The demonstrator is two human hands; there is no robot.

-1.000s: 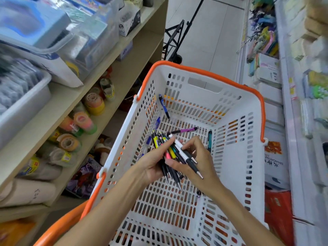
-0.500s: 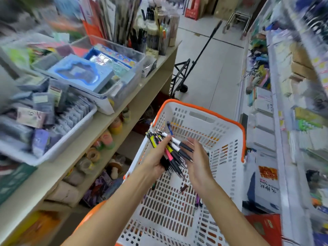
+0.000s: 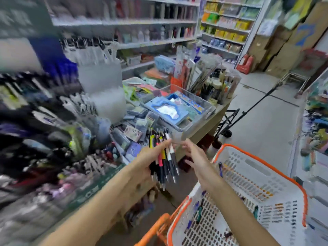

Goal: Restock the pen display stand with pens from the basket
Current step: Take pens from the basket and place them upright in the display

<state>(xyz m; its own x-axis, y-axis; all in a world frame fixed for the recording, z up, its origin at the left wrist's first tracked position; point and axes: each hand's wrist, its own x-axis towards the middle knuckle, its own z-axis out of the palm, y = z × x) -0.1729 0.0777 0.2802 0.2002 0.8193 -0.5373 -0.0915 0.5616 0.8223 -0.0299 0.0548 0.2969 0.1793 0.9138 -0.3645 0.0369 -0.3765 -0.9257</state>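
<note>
The left hand (image 3: 143, 162) holds a light, stiff, slippery bundle of pens (image 3: 164, 157) mid-barrel, left of the basket (image 3: 255, 167); the right hand (image 3: 197, 157) hovers beside it, grip loose and empty.

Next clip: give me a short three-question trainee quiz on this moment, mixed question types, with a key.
1. True or false: the left hand grips the bundle of pens.
2. Which is the right hand doing? A) gripping the basket rim; B) hovering open beside the bundle; C) holding a single pen.
3. Fill in: loose pens remain in the ____.

Key: 1 true; 2 B; 3 basket.
</note>
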